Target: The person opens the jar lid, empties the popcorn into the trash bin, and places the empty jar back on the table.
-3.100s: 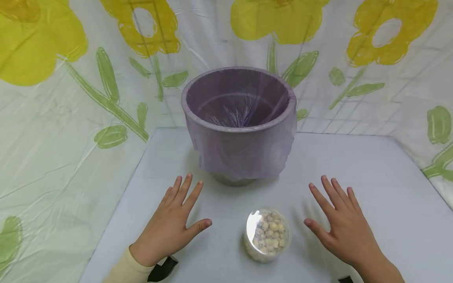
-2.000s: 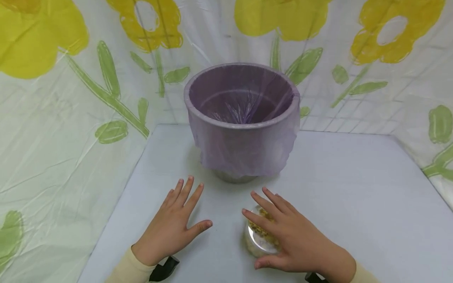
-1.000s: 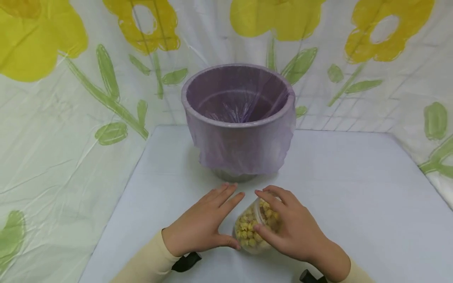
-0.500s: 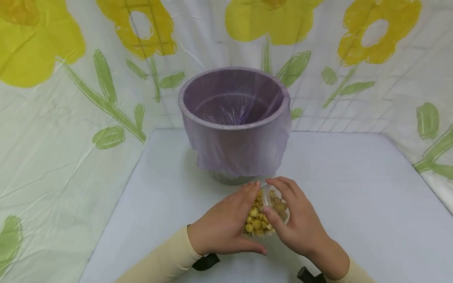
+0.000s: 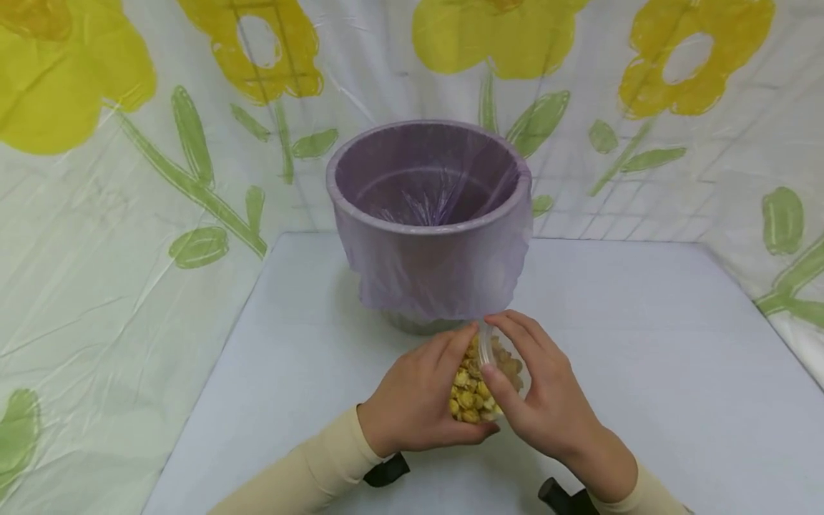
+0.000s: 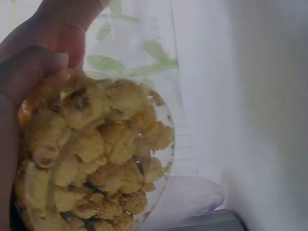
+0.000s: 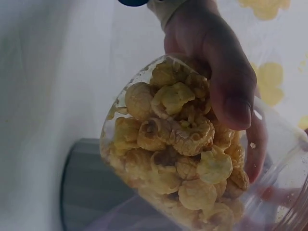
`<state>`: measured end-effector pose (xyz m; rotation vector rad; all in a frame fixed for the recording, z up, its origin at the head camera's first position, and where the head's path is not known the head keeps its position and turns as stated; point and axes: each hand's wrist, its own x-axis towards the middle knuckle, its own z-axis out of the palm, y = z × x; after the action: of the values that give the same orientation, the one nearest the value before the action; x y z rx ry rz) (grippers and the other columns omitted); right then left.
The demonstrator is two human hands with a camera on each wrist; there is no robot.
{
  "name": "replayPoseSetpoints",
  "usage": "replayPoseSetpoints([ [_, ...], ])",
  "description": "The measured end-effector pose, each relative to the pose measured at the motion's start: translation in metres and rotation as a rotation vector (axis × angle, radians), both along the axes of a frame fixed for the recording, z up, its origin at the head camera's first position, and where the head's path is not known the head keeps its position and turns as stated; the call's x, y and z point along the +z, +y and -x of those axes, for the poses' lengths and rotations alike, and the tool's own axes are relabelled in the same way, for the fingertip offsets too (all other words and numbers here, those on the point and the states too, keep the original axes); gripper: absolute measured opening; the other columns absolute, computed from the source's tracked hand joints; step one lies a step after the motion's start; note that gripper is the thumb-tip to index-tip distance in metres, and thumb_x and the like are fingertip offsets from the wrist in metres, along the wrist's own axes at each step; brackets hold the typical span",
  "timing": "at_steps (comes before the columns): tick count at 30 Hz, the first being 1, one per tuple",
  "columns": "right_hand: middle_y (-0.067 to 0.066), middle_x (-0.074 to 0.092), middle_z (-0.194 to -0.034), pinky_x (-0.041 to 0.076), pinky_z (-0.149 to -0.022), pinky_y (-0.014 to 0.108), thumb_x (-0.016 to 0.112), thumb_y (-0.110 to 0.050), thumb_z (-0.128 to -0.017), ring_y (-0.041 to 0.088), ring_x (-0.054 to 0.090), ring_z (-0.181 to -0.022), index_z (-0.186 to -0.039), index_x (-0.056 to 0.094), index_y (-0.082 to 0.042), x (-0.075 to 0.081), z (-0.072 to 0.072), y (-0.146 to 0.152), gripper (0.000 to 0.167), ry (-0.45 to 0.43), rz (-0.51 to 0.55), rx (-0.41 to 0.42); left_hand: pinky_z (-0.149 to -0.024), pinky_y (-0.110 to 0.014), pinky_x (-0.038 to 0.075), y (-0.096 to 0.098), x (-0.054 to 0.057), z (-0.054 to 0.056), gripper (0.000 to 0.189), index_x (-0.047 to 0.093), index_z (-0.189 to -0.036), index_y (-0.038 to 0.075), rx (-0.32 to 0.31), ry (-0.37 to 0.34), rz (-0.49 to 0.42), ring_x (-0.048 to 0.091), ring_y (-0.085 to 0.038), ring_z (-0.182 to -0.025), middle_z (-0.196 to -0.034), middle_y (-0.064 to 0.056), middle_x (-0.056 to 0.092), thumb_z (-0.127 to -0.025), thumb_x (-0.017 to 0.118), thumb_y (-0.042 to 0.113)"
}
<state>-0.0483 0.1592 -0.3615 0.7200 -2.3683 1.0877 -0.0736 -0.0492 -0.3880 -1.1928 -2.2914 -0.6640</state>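
A clear plastic jar (image 5: pixel 470 393) full of yellow popcorn (image 7: pixel 183 144) is tilted in front of the person, its lid end turned to the right. My left hand (image 5: pixel 425 393) wraps round the jar's body, fingers on the far side and thumb along the near side. With curved fingers and thumb, my right hand (image 5: pixel 543 393) grips the clear lid (image 5: pixel 487 347) at its rim. Popcorn fills much of the left wrist view through the clear plastic (image 6: pixel 110 154). In the right wrist view the left thumb (image 7: pixel 236 106) presses the jar's side.
Behind the hands stands a bin (image 5: pixel 431 272) lined with a thin purple plastic bag folded over its rim. The white table (image 5: pixel 631 343) is bordered by a hanging sheet (image 5: pixel 212 193) printed with yellow flowers. Black straps show at both wrists.
The right hand came to the jar first and tipped it. The left hand then moved right and took hold of its body. The jar is now farther from the person and tilted between both hands.
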Motion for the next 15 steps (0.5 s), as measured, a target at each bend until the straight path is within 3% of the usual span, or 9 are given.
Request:
replayPoseSetpoints([
  [3,0.008,0.061,-0.142,0.045,-0.112,0.027,0.073,-0.012,-0.088,0.026,0.06,-0.129,-0.145,0.061,-0.009,0.0008,0.0009,0.0008,0.058,-0.005,0.006,0.018,-0.095,-0.033,0.059,0.0009,-0.0016,0.002,0.114,0.036,-0.154,0.0,-0.016,0.0,-0.026,0.067,-0.02,-0.115,-0.131,-0.008,0.064,-0.071,0.089,0.058],
  [8,0.013,0.061,-0.144,0.051,-0.109,0.039,0.075,-0.011,-0.085,0.03,0.061,-0.13,-0.145,0.062,-0.008,-0.0028,0.0011,0.003,0.061,-0.004,-0.011,0.024,-0.091,-0.029,0.06,0.0018,-0.0037,0.003,0.111,0.037,-0.154,0.003,-0.03,-0.031,-0.043,0.067,-0.018,-0.11,-0.127,-0.007,0.065,-0.07,0.089,0.055],
  [11,0.013,0.061,-0.143,0.052,-0.109,0.037,0.076,-0.011,-0.083,0.031,0.061,-0.13,-0.144,0.062,-0.007,-0.0052,0.0014,0.0038,0.062,0.017,0.002,0.042,-0.088,-0.027,0.06,0.0026,-0.0058,0.0035,0.111,0.037,-0.154,0.004,-0.035,-0.042,-0.046,0.067,-0.016,-0.108,-0.127,-0.006,0.064,-0.07,0.089,0.055],
  [13,0.013,0.062,-0.142,0.049,-0.11,0.03,0.075,-0.011,-0.083,0.03,0.062,-0.128,-0.144,0.063,-0.007,-0.0064,0.0026,0.0041,0.062,0.052,0.017,0.077,-0.087,-0.027,0.059,0.0025,-0.0069,0.0031,0.114,0.035,-0.156,0.006,-0.045,-0.085,-0.046,0.065,-0.015,-0.109,-0.132,-0.005,0.063,-0.069,0.089,0.054],
  [15,0.014,0.063,-0.14,0.046,-0.111,0.023,0.074,-0.013,-0.085,0.029,0.063,-0.126,-0.143,0.064,-0.007,-0.0073,0.004,0.0048,0.06,0.098,0.024,0.126,-0.086,-0.025,0.059,0.0013,-0.0068,0.0018,0.115,0.031,-0.159,0.01,-0.074,-0.191,-0.044,0.063,-0.012,-0.109,-0.135,-0.002,0.06,-0.07,0.089,0.053],
])
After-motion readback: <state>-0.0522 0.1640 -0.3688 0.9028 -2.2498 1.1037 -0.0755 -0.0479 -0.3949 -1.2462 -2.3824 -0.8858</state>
